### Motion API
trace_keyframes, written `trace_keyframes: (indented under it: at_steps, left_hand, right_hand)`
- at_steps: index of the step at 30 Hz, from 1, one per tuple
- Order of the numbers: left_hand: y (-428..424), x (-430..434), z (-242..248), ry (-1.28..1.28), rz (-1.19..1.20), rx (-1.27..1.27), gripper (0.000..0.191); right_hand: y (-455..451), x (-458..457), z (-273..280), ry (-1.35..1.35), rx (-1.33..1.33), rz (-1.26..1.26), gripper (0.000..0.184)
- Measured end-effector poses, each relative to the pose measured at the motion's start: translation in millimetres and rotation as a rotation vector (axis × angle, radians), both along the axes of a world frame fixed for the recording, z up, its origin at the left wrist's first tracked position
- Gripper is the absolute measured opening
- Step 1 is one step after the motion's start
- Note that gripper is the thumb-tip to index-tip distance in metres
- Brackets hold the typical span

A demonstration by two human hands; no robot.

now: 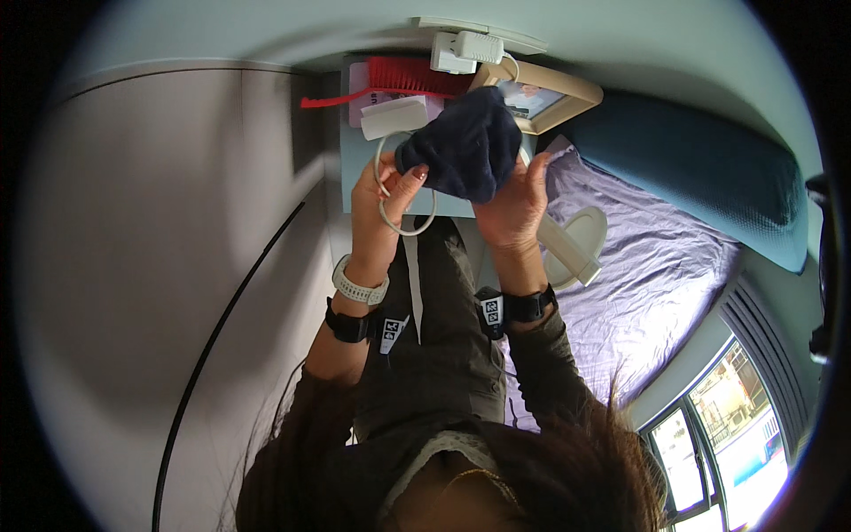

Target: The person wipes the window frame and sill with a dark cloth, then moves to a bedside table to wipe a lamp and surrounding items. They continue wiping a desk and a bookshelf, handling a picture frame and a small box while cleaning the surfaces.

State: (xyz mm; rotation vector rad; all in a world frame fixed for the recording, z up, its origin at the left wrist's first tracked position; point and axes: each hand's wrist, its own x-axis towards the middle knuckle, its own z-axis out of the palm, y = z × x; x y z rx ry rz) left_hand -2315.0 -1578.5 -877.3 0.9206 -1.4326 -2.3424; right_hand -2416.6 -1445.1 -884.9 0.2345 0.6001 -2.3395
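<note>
A dark navy cloth (469, 146) is held up between my two hands, above a blue-grey bedside table (362, 179). My left hand (389, 193) pinches the cloth's left edge between thumb and fingers. A white cable (425, 223) loops around that hand. On the other side, my right hand (512, 206) has its palm turned up and its thumb apart. The cloth covers its fingers, so their grip is hidden. Behind the right hand and wrist runs the pale stem of what looks like a desk lamp (575, 256), with a rounded white part beside it. Whether that hand holds the stem cannot be seen.
On the table lie a red brush (415, 76), white paper (393, 118) and a wooden photo frame (568, 110). A white plug adapter (479, 48) sits at the wall. Right of me is a bed with a lilac sheet (638, 279) and teal headboard (691, 173); a pale panel (166, 219) stands left.
</note>
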Motion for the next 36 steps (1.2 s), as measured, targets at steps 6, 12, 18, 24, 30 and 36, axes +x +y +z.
trace_keyframes:
  at_steps: [6, 12, 18, 24, 30, 36]
  left_hand:
    - [-20, 9, 7, 0.105, -0.091, -0.139, 0.029]
    - [-22, 20, 10, 0.201, -0.141, -0.122, 0.029]
    - [-43, 37, 5, 0.143, -0.106, -0.195, 0.02]
    - [-47, 48, 2, 0.038, -0.138, -0.216, 0.027]
    - [-42, 42, 4, 0.078, -0.178, -0.222, 0.025]
    - [-19, 41, 16, 0.161, -0.237, -0.369, 0.016]
  right_hand:
    - [12, -1, -2, 0.027, 0.234, 0.112, 0.064]
    - [-2, 11, 20, 0.263, 0.184, 0.409, 0.078]
    - [-5, 24, 32, 0.357, 0.398, 0.538, 0.052]
    - [5, 39, 21, 0.224, 0.393, 0.364, 0.053]
    - [8, 40, 29, 0.751, 0.555, 0.454, 0.038]
    - [-3, 49, 19, 0.972, 0.985, 0.239, 0.039]
